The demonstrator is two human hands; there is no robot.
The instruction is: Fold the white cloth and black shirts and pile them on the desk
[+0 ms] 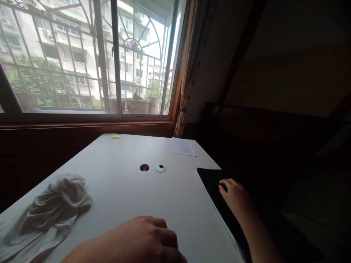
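My left hand (149, 239) is low in the view, over the near part of the white table (131, 197). Its fingers curl under and away from me, so whatever they may hold is hidden. Farther right, my right hand (237, 197) rests on a black sheet or mat (210, 182) with a pale left edge. Its thumb and fingers bend towards each other around a dark spot. I cannot tell whether that spot is an object or the black surface showing through. A crumpled light-grey cloth (60, 201) lies on the table, left of my left hand.
Mid-table is a round hole (144, 167), with a round white cover (160, 168) beside it. Printed paper (183, 147) and a small yellow note (116, 136) lie near the far edge. Beyond stand a barred window (117, 58) and a tied curtain (189, 73). The right side is dark.
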